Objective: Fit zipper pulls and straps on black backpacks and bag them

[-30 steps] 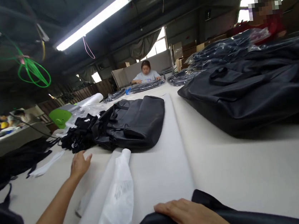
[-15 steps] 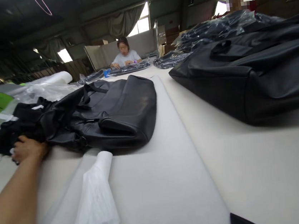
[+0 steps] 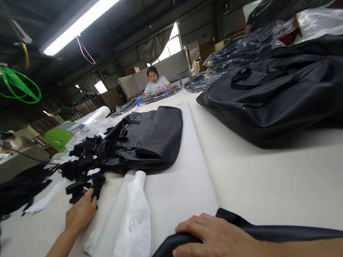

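My left hand [image 3: 81,211] is closed on a bunch of folded black straps [image 3: 82,187] at the edge of a heap of the same black pieces [image 3: 83,157]. My right hand [image 3: 213,241] lies over a black leather-look bag [image 3: 161,253] at the bottom of the view, thumb apart from the fingers. Another black bag [image 3: 160,136] lies flat beyond, next to the heap. Between my hands is a white printed plastic sleeve [image 3: 131,228], lying along the table with a narrow white end pointing away from me.
More black bags [image 3: 267,97] are stacked at the right. Behind them are plastic-wrapped bundles [image 3: 243,50]. A person [image 3: 155,83] sits at the far end of the white table [image 3: 258,184]. Black straps and cloth [image 3: 14,191] lie at the left. Green cord [image 3: 14,84] hangs above.
My view has tilted up and turned left. My left hand has drawn back from the heap with some black straps. My right hand and the bag under it have come into view.
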Demonstrator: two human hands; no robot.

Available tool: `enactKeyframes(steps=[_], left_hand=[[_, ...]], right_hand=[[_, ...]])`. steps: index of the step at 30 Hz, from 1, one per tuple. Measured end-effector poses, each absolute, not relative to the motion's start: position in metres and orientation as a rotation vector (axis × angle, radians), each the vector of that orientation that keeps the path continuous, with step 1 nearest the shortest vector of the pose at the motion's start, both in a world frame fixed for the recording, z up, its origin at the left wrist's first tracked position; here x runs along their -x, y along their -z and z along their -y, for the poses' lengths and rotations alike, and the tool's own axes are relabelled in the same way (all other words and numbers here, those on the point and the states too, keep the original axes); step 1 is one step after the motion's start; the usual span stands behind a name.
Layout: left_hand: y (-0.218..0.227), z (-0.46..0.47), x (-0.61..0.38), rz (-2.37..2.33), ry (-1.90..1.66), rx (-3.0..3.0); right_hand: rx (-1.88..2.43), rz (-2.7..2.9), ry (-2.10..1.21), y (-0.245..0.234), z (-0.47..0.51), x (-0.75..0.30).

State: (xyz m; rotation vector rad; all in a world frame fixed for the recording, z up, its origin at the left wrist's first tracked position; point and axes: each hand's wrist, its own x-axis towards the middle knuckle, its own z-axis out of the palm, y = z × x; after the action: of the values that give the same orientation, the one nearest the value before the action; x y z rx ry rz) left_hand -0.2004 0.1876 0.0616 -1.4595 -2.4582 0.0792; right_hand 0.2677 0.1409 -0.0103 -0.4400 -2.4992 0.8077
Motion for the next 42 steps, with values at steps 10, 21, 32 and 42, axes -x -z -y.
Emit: enactKeyframes(steps=[10,21,32,42], left_hand=[[-0.062,-0.07,0.15,2.556,-0.022,1.536],[-0.123,-0.105,0.173,2.621,0.327,1.314],[-0.119,-0.176,0.179,2.44,0.064,1.776],[-0.107,-0.226,0.165,2.339,-0.548,1.934]], right_hand=[[0.436,2.553,-0.771,-0.022,-0.128,-0.269],[0.44,2.581,-0.689,-0.026,-0.127,-0.271],[0.438,2.571,-0.729,-0.024,-0.13,-0.271],[0.471,2.585,-0.754,-0.025,-0.131,-0.271]])
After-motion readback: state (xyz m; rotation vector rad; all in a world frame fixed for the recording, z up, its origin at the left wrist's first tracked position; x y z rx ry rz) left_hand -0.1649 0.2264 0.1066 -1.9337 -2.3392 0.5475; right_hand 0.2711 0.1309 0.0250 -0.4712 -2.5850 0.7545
